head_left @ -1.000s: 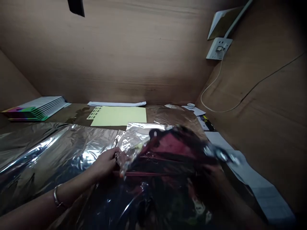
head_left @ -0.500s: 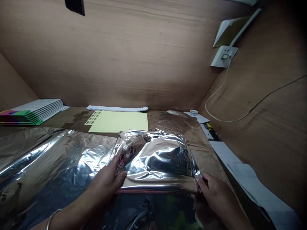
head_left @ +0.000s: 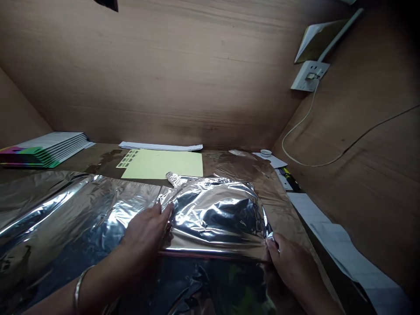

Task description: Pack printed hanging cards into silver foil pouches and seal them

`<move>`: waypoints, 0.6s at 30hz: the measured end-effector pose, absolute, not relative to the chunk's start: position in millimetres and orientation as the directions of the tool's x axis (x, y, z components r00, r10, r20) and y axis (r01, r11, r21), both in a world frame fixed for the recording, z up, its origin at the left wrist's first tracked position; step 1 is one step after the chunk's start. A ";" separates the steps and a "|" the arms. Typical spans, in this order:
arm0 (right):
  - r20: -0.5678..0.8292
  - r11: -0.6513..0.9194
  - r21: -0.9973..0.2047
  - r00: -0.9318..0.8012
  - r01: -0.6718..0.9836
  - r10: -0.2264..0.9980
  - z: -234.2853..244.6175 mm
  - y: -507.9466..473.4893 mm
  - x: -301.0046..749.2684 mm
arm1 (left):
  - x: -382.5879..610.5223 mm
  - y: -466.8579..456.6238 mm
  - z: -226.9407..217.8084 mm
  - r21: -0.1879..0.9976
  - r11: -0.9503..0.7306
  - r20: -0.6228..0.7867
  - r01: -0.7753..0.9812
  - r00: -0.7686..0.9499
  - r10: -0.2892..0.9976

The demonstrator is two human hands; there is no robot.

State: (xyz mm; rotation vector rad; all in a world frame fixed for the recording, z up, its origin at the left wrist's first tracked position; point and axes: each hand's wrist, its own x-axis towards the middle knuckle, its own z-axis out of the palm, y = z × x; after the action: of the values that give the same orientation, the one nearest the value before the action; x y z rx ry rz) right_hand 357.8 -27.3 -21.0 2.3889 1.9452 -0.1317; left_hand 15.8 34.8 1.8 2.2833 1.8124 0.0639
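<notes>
A flat bundle in shiny, crinkled silver foil (head_left: 213, 214) lies in front of me. Its near edge is a straight fold, and the foil hides whatever is inside. At the bundle's left edge, my left hand (head_left: 146, 229) grips the foil, with its thumb and fingers against the crumpled side; part of the grip is hidden. My right hand (head_left: 292, 258) pinches the foil at the right edge, near the front corner. Below the fold, smooth dark reflective foil (head_left: 210, 280) spreads toward me.
A wide silver foil sheet (head_left: 82, 218) covers the left side. Behind lie a pale yellow sheet (head_left: 164, 164), label strips (head_left: 127, 159) and a stack of colourful-edged booklets (head_left: 49, 148). At right are a yellow-black cutter (head_left: 290, 178), white papers (head_left: 337, 245) and a wall socket (head_left: 310, 76) with a cable.
My left hand has shifted slightly up and left, its fingers now drawn in at the bundle's left edge. The foil there is pulled smoother. My right hand keeps its pinch, barely moved.
</notes>
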 end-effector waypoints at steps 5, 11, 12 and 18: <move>-0.080 -0.156 0.060 0.161 0.986 0.984 -17.6 -28.2 359.4 | 94.6 32.7 -3.4 0.243 -0.688 0.027 0.684 0.704 0.709; 0.097 -0.144 0.086 0.136 0.986 0.986 -3.4 -24.2 347.0 | 133.5 25.5 -43.4 0.298 -0.741 0.024 0.602 0.771 0.636; 0.162 -0.074 0.071 0.062 0.995 0.985 -3.9 -23.0 338.6 | 131.4 25.4 -46.2 0.291 -0.749 0.040 0.595 0.774 0.631; -0.099 0.218 -0.074 -0.225 0.973 0.969 -33.6 -22.8 338.0 | 123.7 25.9 -45.4 0.294 -0.749 0.063 0.594 0.770 0.636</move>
State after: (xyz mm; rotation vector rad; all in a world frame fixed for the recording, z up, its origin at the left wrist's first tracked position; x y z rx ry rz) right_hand 338.0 -22.8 -33.6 1.9363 2.4270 -0.1871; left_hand 123.7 25.9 -45.4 2.7079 0.9591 0.2318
